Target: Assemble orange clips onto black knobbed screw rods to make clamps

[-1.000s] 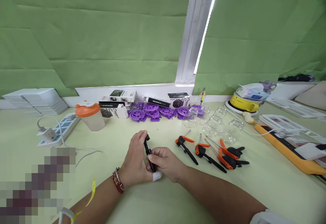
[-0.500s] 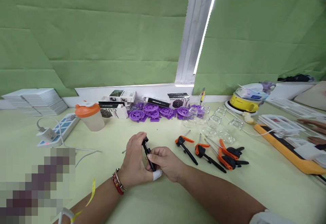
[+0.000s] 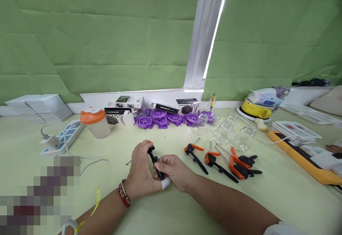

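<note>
1. Head view, the room: a pale green table (image 3: 187, 213) runs back to a wall hung with green cloth, split by a white window frame with a bright strip of daylight. Along the back edge lie a stack of white cards (image 3: 40, 105), a power strip (image 3: 64, 137), an orange-lidded shaker cup (image 3: 95, 123), small printed boxes (image 3: 125, 103), purple plastic wheels (image 3: 160, 118), clear glass jars (image 3: 227, 131) and a yellow device (image 3: 258, 108). Orange-and-black clamps (image 3: 229, 160) lie in a loose row to the right of the hands

2. Head view, the hands: the left hand (image 3: 140, 174) and the right hand (image 3: 175, 171) meet at the table's middle around a black clamp (image 3: 155, 162), held just above the surface and tilted, its head up and away from the person. Right fingers curl together and pinch its lower shaft against the thumb; left fingers wrap round the head, with a spot of orange showing at the fingertips. A white fingertip cover (image 3: 165, 183) sits where the two hands touch

3. Head view, hard to make out: the clamp's lower end is hidden between the palms, and a thin grey rod left of the left hand is too small to identify. A pixelated block covers the lower left corner. Another person's hand (image 3: 335, 149) is cut off at the right edge
</note>
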Motion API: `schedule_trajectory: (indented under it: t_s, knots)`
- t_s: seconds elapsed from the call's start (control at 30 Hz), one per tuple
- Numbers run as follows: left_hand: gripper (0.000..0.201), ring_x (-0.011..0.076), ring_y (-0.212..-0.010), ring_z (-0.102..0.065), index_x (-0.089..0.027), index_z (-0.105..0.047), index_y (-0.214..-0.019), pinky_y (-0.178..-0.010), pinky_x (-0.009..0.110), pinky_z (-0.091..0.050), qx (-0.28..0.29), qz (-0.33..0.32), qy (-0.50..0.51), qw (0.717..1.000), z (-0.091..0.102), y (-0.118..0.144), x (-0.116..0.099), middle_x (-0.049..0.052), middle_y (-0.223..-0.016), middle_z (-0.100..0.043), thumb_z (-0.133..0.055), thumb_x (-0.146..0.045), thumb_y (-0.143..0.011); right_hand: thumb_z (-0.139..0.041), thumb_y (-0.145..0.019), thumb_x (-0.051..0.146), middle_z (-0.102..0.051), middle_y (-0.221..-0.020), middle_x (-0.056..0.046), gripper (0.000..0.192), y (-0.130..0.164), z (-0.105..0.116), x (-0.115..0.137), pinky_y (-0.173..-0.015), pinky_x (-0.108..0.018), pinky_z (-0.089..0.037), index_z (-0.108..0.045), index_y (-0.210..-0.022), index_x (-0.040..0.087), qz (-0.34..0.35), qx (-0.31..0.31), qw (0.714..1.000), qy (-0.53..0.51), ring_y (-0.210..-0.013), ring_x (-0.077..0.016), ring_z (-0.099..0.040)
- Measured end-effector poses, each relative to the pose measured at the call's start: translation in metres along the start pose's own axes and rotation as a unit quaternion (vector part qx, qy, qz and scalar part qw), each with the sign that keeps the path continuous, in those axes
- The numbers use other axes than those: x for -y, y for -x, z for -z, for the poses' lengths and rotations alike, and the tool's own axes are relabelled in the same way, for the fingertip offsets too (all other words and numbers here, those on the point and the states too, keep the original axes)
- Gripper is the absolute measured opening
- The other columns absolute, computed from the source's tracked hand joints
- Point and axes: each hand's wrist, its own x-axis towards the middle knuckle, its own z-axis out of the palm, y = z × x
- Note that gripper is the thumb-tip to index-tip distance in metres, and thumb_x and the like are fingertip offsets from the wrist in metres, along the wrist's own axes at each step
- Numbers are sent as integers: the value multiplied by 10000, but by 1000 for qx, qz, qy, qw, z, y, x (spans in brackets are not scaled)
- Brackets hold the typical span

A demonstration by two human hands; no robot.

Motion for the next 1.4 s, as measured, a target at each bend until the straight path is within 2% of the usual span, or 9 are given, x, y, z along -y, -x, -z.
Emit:
schedule_trajectory:
  t_s: [0.37,0.77,0.87,0.93,1.0,1.07,1.2,1.3,1.4]
  knots:
    - [1058,377,-1243,-345,-149,-196,-1307,-999,529,-367,-4,3,10,1000,-5,0,3,190,-1326,-289,-738,-439,-446,-782,-599,435,-641,-587,-20,384,0,-1,1,-520,-236,-365,-583,-706,125,-10,-22,1000,-6,-502,-100,-526]
    - [766,317,-1131,-444,-180,-327,-1167,-936,483,-417,-28,7,13,1000,-1,1,-8,138,-1200,-401,-693,-290,-502,-760,-632,471,-642,-616,-43,395,-2,3,-3,-607,-273,-409,-587,-667,118,9,32,999,-17,-580,-131,-578]
    - [807,290,-1079,-466,-190,-313,-1190,-916,467,-422,-8,38,36,999,3,-1,-6,118,-1174,-410,-717,-287,-499,-714,-668,517,-647,-667,-51,419,-5,12,-2,-642,-295,-427,-608,-736,118,14,62,997,33,-625,-143,-584]
    - [827,268,-1031,-482,-203,-312,-1195,-894,453,-428,25,85,65,994,6,-3,-4,100,-1141,-422,-743,-295,-495,-635,-755,496,-652,-740,-53,377,-13,20,-1,-670,-305,-439,-623,-844,130,56,30,990,126,-658,-145,-581]
    - [828,253,-1000,-492,-219,-316,-1181,-880,442,-425,69,137,109,982,12,-7,-1,85,-1115,-438,-769,-311,-494,-555,-838,382,-650,-863,-61,270,-26,31,1,-719,-310,-444,-615,-971,156,123,-64,953,269,-738,-156,-582]
    - [796,234,-976,-498,-234,-321,-1151,-868,417,-419,111,188,174,960,19,-13,2,70,-1089,-460,-781,-307,-505,-492,-862,228,-616,-1025,-91,249,-42,41,3,-820,-314,-423,-588,-1082,160,180,-167,872,423,-902,-178,-566]
    - [606,178,-885,-500,-255,-356,-1066,-760,316,-416,175,286,354,873,34,-22,2,27,-1018,-501,-708,-276,-573,-434,-850,99,-515,-1152,-149,366,-76,53,11,-850,-289,-390,-529,-1203,116,128,-260,731,618,-1027,-203,-516]
    - [453,157,-815,-521,-259,-401,-1022,-724,288,-394,205,349,468,786,40,-23,1,1,-934,-549,-620,-295,-627,-447,-845,100,-530,-1054,-150,291,-95,57,17,-767,-301,-382,-597,-1095,117,72,-281,684,669,-948,-225,-524]
    - [362,148,-767,-542,-250,-443,-989,-713,272,-386,218,392,530,719,40,-22,3,-12,-843,-581,-607,-320,-675,-440,-849,94,-542,-966,-136,228,-104,61,20,-690,-293,-350,-661,-898,126,64,-277,676,680,-860,-212,-522]
